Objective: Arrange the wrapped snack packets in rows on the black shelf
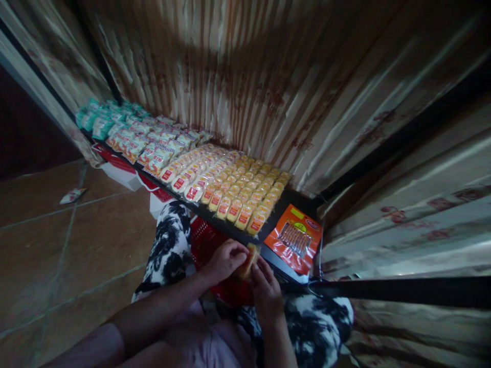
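Between my two hands is a small wrapped snack cake (251,254) in a clear, yellowish packet, held above a red basket (203,237) by my lap. My left hand (226,260) pinches its left side with thumb and fingers. On the other side, my right hand (265,283) grips the packet's right edge. Just beyond my hands, rows of yellow wrapped snack cakes (245,217) lie on a dark narrow shelf (226,225). To the right of them rests an orange snack bag (297,237) with a picture of sticks on it.
Farther left on the shelf are white wrapped cakes (194,191), printed snack packets (157,153) and green packets (103,125). Striped curtains (230,66) hang behind. A dark bar (402,291) runs off to the right. One packet (72,196) lies on the tiled floor (103,245).
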`<state>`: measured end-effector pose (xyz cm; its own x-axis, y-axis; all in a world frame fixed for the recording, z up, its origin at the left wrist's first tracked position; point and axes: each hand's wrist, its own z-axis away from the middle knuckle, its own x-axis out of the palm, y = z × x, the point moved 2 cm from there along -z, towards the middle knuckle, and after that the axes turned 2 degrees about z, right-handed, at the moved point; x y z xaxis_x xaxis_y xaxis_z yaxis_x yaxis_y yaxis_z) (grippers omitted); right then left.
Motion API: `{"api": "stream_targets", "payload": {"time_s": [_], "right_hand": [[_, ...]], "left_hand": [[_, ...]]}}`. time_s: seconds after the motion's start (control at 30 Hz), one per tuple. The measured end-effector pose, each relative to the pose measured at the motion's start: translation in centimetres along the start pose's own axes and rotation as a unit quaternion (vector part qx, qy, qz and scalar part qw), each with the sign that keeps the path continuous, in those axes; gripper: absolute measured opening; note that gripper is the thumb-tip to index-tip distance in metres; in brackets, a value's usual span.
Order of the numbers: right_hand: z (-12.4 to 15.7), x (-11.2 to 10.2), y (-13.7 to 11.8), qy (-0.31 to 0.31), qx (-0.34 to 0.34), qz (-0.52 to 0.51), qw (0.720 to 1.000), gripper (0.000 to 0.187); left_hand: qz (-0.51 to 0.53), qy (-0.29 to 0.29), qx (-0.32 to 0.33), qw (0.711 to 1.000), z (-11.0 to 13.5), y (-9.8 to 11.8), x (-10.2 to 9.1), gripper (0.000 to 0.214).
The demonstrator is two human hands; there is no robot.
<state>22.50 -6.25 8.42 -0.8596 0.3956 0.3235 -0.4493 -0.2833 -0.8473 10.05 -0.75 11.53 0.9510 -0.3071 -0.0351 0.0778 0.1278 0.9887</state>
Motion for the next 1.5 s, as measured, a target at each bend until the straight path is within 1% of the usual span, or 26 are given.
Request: {"api": "stream_targets", "payload": {"time_s": [0.2, 0.4, 0.57, 0.73, 0.83, 0.93, 1.1, 1.17, 1.23, 1.33, 1.43, 1.5], "right_hand": [[-0.5, -0.7, 0.4, 0.009, -0.015, 0.000, 1.000, 0.045], [-0.7, -0.8, 0.1, 0.023, -0.028, -0.005, 0.999, 0.043], [-0.8, -1.1, -0.5, 0.031, -0.060, 0.055, 0.996, 0.047], [-1.1, -1.6, -0.4, 0.023, -0.110, 0.126, 0.986, 0.040], [-1.2, -1.7, -0.3, 0.023, -0.127, 0.138, 0.982, 0.039], [-1.3, -1.8, -0.3, 0.042, -0.142, 0.145, 0.978, 0.038], [-0.9, -1.7, -0.8, 0.056, -0.224, 0.227, 0.946, 0.040], [-0.8, -1.7, -1.1, 0.065, -0.235, 0.240, 0.939, 0.040], [-0.7, -1.7, -1.3, 0.071, -0.226, 0.235, 0.943, 0.041], [-0.7, -1.8, -1.3, 0.067, -0.181, 0.190, 0.963, 0.041], [-0.7, -1.9, -1.1, 0.069, -0.137, 0.148, 0.977, 0.042], [-0.6, -1.9, -1.0, 0.083, -0.136, 0.148, 0.976, 0.042]], "left_hand": [[-0.014, -0.008, 0.040, 0.999, 0.2, -0.2, 0.5, 0.014], [-0.023, -0.010, 0.076, 0.997, 0.1, -0.6, 1.1, 0.014], [-0.036, -0.011, 0.105, 0.994, 0.1, -0.4, 1.6, 0.016], [-0.077, -0.015, 0.105, 0.991, 0.5, 0.1, 1.9, 0.025], [-0.095, -0.019, 0.103, 0.990, 0.7, 0.2, 2.1, 0.032], [-0.105, -0.015, 0.095, 0.990, 0.7, -0.1, 2.3, 0.034], [-0.078, -0.017, 0.067, 0.995, 0.6, -1.1, 2.5, 0.029], [-0.049, -0.025, 0.051, 0.997, 0.5, -1.3, 2.7, 0.026], [-0.008, -0.034, 0.029, 0.999, 0.4, -1.3, 2.8, 0.025], [0.069, -0.043, -0.007, 0.997, 0.1, -1.3, 2.9, 0.025], [0.131, -0.035, -0.045, 0.990, 0.0, -1.2, 2.9, 0.024], [0.165, -0.021, -0.075, 0.983, 0.1, -1.2, 2.9, 0.025]]}}
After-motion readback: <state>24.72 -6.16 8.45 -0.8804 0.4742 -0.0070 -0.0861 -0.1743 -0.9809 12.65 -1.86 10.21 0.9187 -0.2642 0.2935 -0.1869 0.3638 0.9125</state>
